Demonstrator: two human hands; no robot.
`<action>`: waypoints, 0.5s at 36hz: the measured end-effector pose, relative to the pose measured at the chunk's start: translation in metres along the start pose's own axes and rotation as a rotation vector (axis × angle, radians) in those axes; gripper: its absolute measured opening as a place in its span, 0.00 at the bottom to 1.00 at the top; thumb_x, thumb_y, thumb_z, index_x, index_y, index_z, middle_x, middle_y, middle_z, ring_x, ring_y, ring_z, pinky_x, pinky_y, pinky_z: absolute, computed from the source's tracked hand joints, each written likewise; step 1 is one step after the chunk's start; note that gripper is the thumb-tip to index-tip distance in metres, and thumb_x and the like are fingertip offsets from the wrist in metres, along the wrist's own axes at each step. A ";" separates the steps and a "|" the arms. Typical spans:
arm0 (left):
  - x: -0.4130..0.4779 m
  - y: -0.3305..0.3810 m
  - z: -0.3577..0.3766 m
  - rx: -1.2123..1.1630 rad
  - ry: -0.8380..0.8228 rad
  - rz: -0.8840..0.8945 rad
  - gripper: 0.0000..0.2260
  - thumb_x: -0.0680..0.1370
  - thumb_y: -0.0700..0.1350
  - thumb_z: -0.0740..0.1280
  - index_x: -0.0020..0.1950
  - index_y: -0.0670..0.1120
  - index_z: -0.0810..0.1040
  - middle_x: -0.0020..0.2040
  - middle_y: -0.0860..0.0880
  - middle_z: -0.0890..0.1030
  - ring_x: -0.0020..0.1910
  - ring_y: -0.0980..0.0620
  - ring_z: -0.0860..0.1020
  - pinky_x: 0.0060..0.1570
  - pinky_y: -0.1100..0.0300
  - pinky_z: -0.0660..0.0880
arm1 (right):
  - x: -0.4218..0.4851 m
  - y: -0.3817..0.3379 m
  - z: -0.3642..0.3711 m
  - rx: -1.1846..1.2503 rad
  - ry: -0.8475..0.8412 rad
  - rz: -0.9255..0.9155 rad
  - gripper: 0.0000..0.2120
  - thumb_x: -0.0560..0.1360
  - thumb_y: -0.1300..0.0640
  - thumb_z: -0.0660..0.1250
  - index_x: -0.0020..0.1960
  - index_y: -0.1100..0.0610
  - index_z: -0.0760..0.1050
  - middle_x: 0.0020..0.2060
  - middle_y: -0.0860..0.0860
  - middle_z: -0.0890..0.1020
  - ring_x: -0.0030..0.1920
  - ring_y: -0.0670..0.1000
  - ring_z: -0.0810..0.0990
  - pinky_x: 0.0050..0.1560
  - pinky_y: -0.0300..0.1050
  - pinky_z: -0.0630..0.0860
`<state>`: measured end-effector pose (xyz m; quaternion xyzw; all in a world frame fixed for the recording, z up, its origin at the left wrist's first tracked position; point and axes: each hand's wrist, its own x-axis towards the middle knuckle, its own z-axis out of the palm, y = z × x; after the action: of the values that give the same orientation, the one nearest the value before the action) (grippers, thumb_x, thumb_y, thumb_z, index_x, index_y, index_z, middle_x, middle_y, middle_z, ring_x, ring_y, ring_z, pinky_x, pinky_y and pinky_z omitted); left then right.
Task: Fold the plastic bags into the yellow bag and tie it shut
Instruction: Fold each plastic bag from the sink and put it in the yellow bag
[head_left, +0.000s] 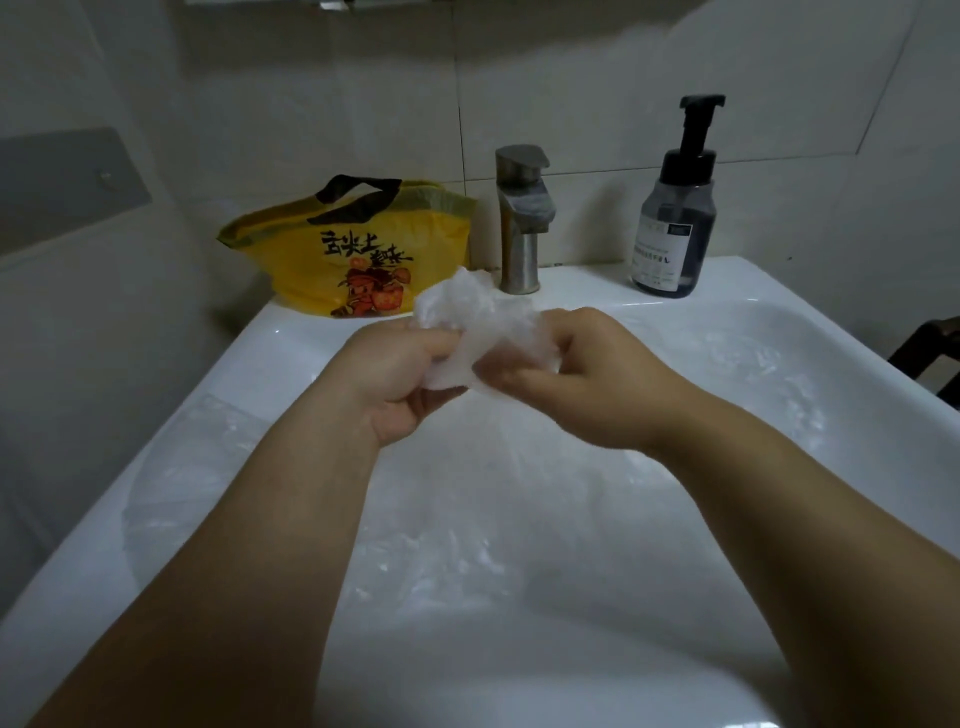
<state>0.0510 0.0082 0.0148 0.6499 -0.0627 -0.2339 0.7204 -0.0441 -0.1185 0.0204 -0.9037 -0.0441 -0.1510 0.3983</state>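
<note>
A crumpled clear plastic bag (483, 322) is held above the white sink (649, 306), just in front of the tap. My left hand (400, 374) grips its left side and my right hand (587, 379) pinches its right side, fingers curled into the film. The yellow bag (332, 249) with black handles and a printed picture stands upright on the sink's back left ledge, apart from both hands. More clear plastic bags (467, 519) lie spread in the basin under my forearms.
A steel tap (519, 218) rises at the back centre of the sink. A dark pump soap bottle (675, 218) stands on the back right ledge. Tiled wall runs behind; a dark chair edge (930, 358) shows at right.
</note>
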 end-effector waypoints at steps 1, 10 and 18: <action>0.000 -0.002 0.000 0.046 -0.011 0.038 0.10 0.76 0.31 0.65 0.51 0.43 0.80 0.41 0.46 0.84 0.39 0.52 0.82 0.35 0.62 0.80 | 0.000 0.001 0.000 0.021 -0.009 0.043 0.11 0.75 0.44 0.65 0.43 0.51 0.80 0.41 0.53 0.82 0.41 0.49 0.78 0.43 0.46 0.76; -0.007 -0.006 0.004 0.163 -0.249 0.132 0.15 0.78 0.30 0.60 0.61 0.37 0.79 0.59 0.37 0.81 0.60 0.39 0.79 0.57 0.53 0.77 | 0.005 0.013 -0.004 0.086 0.044 0.225 0.19 0.71 0.45 0.72 0.45 0.62 0.81 0.31 0.56 0.77 0.31 0.48 0.72 0.30 0.39 0.65; -0.013 -0.002 0.003 0.010 -0.496 0.060 0.21 0.71 0.40 0.64 0.63 0.35 0.77 0.60 0.37 0.80 0.58 0.41 0.79 0.62 0.45 0.73 | 0.007 0.015 -0.006 -0.060 0.102 0.258 0.17 0.66 0.45 0.76 0.34 0.57 0.76 0.24 0.48 0.73 0.20 0.42 0.68 0.20 0.33 0.62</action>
<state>0.0376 0.0108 0.0165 0.5742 -0.2580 -0.3643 0.6863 -0.0354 -0.1331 0.0157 -0.9044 0.0973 -0.1457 0.3890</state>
